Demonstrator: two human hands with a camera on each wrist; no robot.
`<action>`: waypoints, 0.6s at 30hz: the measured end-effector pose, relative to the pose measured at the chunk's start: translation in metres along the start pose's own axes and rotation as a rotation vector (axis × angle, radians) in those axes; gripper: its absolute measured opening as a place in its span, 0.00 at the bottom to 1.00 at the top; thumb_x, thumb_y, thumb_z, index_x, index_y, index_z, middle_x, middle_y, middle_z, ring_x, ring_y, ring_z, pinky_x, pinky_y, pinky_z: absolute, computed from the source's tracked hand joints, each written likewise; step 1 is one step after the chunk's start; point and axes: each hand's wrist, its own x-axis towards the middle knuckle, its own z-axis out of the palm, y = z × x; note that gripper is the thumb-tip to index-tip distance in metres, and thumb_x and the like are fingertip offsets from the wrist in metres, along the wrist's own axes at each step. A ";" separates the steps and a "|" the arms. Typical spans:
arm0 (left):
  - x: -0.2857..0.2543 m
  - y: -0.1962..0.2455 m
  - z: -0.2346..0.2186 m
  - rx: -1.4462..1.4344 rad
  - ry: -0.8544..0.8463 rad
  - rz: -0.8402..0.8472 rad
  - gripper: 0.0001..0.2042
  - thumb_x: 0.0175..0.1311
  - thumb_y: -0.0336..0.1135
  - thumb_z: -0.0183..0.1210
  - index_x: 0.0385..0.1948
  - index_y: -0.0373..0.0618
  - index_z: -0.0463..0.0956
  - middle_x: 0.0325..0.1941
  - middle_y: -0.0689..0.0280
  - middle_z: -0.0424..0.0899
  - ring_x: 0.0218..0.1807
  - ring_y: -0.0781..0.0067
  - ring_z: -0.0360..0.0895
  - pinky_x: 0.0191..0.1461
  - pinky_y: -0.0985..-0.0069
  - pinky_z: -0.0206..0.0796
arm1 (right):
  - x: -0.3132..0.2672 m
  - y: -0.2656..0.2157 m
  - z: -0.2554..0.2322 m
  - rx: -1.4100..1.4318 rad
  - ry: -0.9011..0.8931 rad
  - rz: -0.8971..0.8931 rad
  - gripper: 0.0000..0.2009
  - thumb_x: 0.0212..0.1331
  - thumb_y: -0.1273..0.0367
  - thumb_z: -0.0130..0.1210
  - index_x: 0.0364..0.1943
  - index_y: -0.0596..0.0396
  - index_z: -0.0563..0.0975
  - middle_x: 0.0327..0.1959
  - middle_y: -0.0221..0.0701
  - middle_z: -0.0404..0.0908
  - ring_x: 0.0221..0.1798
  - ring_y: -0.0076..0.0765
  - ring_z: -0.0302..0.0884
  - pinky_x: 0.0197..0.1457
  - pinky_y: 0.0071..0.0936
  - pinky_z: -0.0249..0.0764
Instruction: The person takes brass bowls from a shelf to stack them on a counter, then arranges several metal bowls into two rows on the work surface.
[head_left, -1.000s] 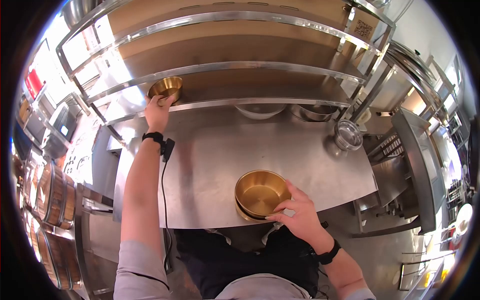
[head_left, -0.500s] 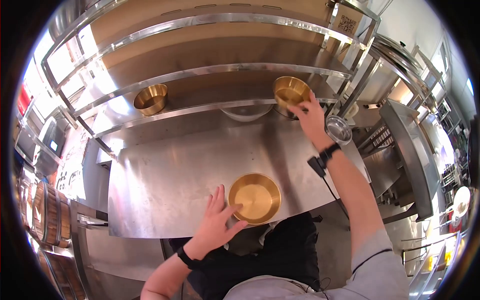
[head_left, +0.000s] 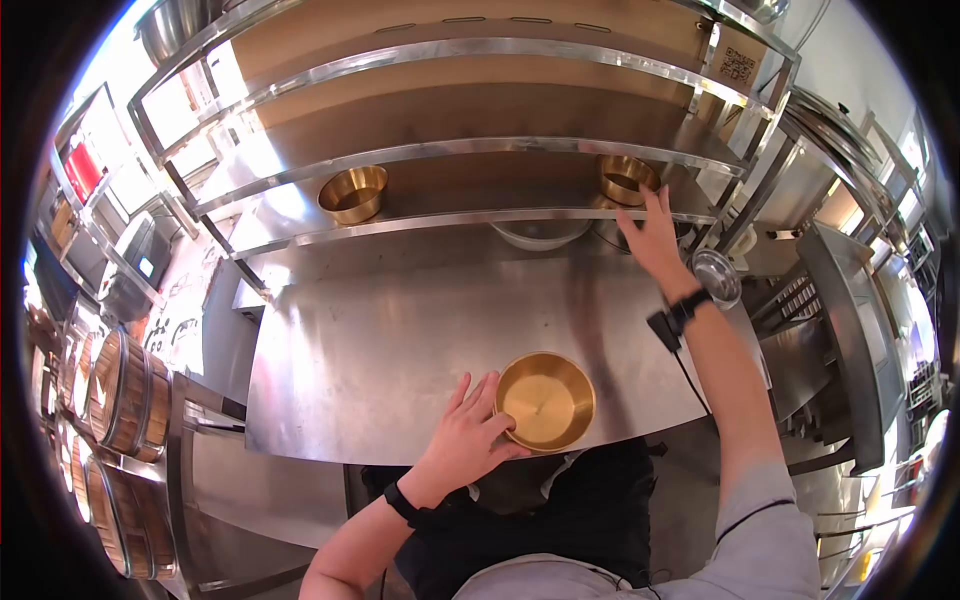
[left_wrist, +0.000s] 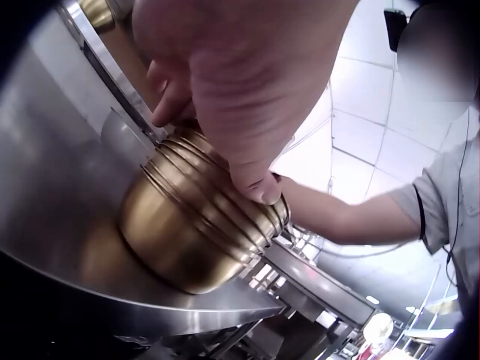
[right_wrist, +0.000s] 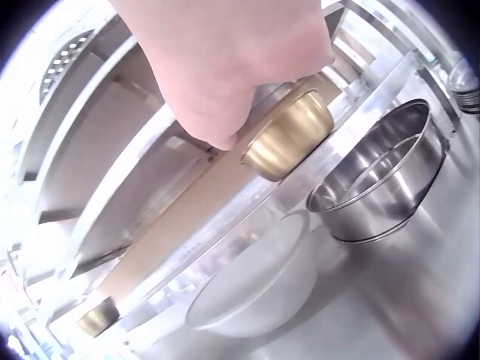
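A stack of several brass-coloured bowls (head_left: 553, 405) stands near the table's front edge; in the left wrist view its rims (left_wrist: 206, 191) lie one above another. My left hand (head_left: 468, 432) pinches the near-left rim, a finger over the edge and the thumb (left_wrist: 259, 184) against the outside. Up on the lower shelf's right end sits a single brass bowl (head_left: 627, 183). My right hand (head_left: 655, 235) is at its near side, fingers spread and straight, the thumb apart from the bowl wall (right_wrist: 292, 139). A matching bowl (head_left: 353, 196) sits at the shelf's left end.
Beneath the shelf (head_left: 450, 218) on the metal table (head_left: 400, 340) are a white bowl (right_wrist: 262, 285) and a steel pot (right_wrist: 390, 191). Clear bowls (head_left: 716, 277) stand at the table's right end. Wooden buckets (head_left: 125, 395) are at the left.
My left hand has let go of the bowl on the left shelf end and come down to the stack. The right hand has carried a bowl from the stack to the right shelf end and released it.
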 end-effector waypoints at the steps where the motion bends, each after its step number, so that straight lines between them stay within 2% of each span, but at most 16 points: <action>1: 0.003 0.001 -0.004 -0.052 0.008 -0.022 0.20 0.53 0.51 0.78 0.35 0.48 0.82 0.73 0.37 0.71 0.77 0.41 0.69 0.83 0.42 0.50 | -0.023 -0.006 -0.014 0.120 -0.049 -0.074 0.32 0.65 0.53 0.66 0.68 0.55 0.74 0.79 0.66 0.56 0.81 0.67 0.59 0.81 0.53 0.59; 3: 0.008 0.007 -0.012 -0.162 0.016 -0.068 0.19 0.50 0.48 0.80 0.34 0.48 0.83 0.72 0.36 0.72 0.77 0.40 0.68 0.83 0.42 0.49 | -0.081 -0.039 -0.054 0.212 -0.170 -0.089 0.26 0.68 0.59 0.65 0.66 0.56 0.76 0.78 0.62 0.62 0.81 0.61 0.62 0.81 0.46 0.59; 5: 0.012 0.006 -0.015 -0.283 0.029 -0.109 0.18 0.49 0.45 0.81 0.33 0.47 0.84 0.69 0.37 0.75 0.77 0.40 0.69 0.83 0.43 0.50 | -0.135 -0.057 -0.084 0.292 -0.263 0.001 0.23 0.69 0.61 0.64 0.64 0.56 0.78 0.78 0.58 0.64 0.81 0.60 0.62 0.81 0.47 0.59; 9: 0.031 -0.010 -0.028 -0.365 0.132 -0.154 0.20 0.41 0.44 0.85 0.33 0.48 0.86 0.69 0.35 0.75 0.77 0.41 0.69 0.81 0.47 0.58 | -0.228 -0.083 -0.115 0.440 -0.415 0.096 0.30 0.64 0.54 0.69 0.67 0.52 0.76 0.79 0.58 0.63 0.81 0.62 0.61 0.82 0.50 0.57; 11: 0.056 -0.017 -0.044 -0.300 0.255 -0.270 0.19 0.41 0.42 0.85 0.31 0.46 0.86 0.65 0.35 0.79 0.76 0.41 0.71 0.76 0.54 0.66 | -0.248 -0.112 -0.126 0.393 -0.511 0.009 0.32 0.61 0.50 0.70 0.65 0.50 0.78 0.78 0.59 0.62 0.81 0.64 0.61 0.82 0.53 0.56; 13: 0.091 -0.048 -0.049 -0.172 0.411 -0.245 0.18 0.43 0.41 0.84 0.31 0.44 0.86 0.60 0.34 0.82 0.76 0.40 0.71 0.73 0.58 0.70 | -0.258 -0.126 -0.126 0.333 -0.568 -0.092 0.31 0.58 0.48 0.72 0.62 0.49 0.81 0.78 0.60 0.61 0.80 0.66 0.60 0.82 0.55 0.56; 15: 0.130 -0.089 -0.051 -0.181 0.564 -0.225 0.19 0.46 0.42 0.83 0.33 0.42 0.86 0.56 0.34 0.84 0.75 0.38 0.71 0.70 0.56 0.71 | -0.263 -0.127 -0.116 0.257 -0.580 -0.211 0.29 0.56 0.47 0.73 0.58 0.48 0.84 0.78 0.61 0.61 0.80 0.67 0.60 0.81 0.57 0.56; 16: 0.148 -0.108 -0.052 -0.109 0.612 -0.247 0.19 0.48 0.43 0.82 0.34 0.41 0.86 0.56 0.34 0.84 0.75 0.37 0.71 0.68 0.56 0.72 | -0.265 -0.125 -0.106 0.322 -0.552 -0.187 0.26 0.54 0.46 0.74 0.49 0.49 0.87 0.77 0.61 0.63 0.79 0.66 0.62 0.80 0.58 0.57; 18: 0.180 -0.142 -0.052 0.021 0.670 -0.296 0.20 0.50 0.46 0.81 0.35 0.41 0.85 0.55 0.34 0.84 0.73 0.36 0.72 0.67 0.56 0.73 | -0.265 -0.124 -0.104 0.252 -0.562 -0.206 0.26 0.53 0.45 0.74 0.46 0.49 0.88 0.76 0.60 0.65 0.78 0.65 0.64 0.79 0.59 0.58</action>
